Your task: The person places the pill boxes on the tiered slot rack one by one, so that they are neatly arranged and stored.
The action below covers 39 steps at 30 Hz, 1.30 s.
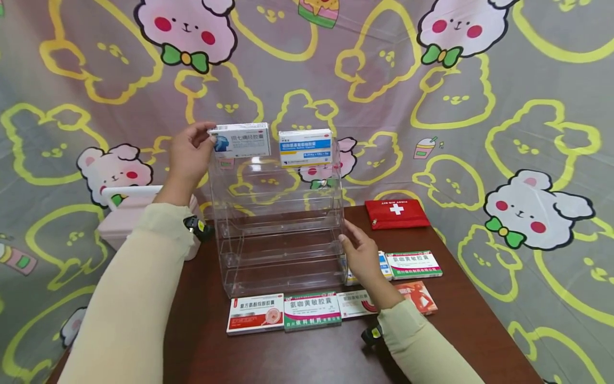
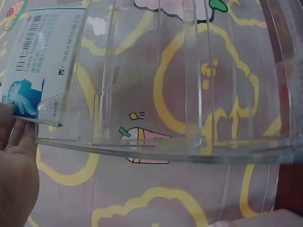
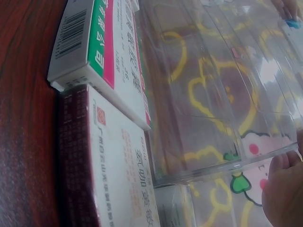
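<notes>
A clear plastic tiered display rack (image 1: 280,250) stands upright on the table. At its top left corner my left hand (image 1: 190,154) pinches the left end of a white medicine box (image 1: 243,141) with a blue head picture, which sits at the top tier. In the left wrist view the thumb lies on the front corner of this medicine box (image 2: 45,61), with fingers behind it. To its right on the same tier rests a blue-and-white medicine box (image 1: 306,148). My right hand (image 1: 365,260) holds the rack's right side edge, lower down; in the right wrist view its fingertips (image 3: 284,163) meet that edge.
Before the rack lie a red-and-white box (image 1: 255,314), a green-and-pink box (image 1: 312,311), a white box (image 1: 354,304) and an orange box (image 1: 419,297). More boxes (image 1: 414,264) lie right, near a red first aid pouch (image 1: 397,213). A pink case (image 1: 120,224) stands left.
</notes>
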### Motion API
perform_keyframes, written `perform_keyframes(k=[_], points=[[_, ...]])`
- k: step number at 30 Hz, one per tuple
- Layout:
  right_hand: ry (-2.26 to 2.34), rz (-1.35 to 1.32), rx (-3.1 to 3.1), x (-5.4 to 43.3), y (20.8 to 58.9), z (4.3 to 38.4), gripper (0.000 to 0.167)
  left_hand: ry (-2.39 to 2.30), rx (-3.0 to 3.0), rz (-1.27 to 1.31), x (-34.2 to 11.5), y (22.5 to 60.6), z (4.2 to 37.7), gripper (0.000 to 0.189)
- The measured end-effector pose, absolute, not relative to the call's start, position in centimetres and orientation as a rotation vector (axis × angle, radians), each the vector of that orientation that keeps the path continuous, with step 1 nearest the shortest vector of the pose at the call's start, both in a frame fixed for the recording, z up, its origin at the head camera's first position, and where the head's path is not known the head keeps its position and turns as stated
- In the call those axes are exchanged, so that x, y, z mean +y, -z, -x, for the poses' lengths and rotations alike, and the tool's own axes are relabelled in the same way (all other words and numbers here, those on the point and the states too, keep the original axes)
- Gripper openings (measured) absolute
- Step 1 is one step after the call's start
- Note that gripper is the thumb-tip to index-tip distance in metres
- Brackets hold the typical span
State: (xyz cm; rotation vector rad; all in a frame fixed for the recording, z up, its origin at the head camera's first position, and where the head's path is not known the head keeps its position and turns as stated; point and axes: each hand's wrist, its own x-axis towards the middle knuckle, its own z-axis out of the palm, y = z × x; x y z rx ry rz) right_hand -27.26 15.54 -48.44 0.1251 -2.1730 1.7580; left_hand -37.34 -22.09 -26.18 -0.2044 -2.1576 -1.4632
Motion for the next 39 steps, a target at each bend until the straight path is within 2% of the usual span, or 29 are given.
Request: perform_keyframes(k=[6, 17, 26, 34, 39], points=[[-1.768, -0.123, -2.16, 15.6, 48.3, 27.3, 0.047, 1.261, -2.386, 0.163, -21.8, 25.4, 36.8, 0.035], [-1.748, -0.097, -2.202, 15.7, 48.4, 27.3, 0.049, 0.999, -2.542, 0.249, -21.6, 25.3, 36.6, 0.039], [-1.753, -0.1, -2.195, 15.6, 48.6, 27.2, 0.049, 0.836, -2.594, 0.29, -21.3, 25.5, 36.2, 0.035], [-1.795, -0.119, -2.155, 15.3, 48.3, 27.0, 0.049, 1.038, -2.469, 0.196, -21.9, 26.5, 35.4, 0.042], [-1.801, -0.126, -2.139, 15.3, 48.4, 27.1, 0.048, 1.265, -2.221, 0.148, -22.6, 28.8, 34.4, 0.044]])
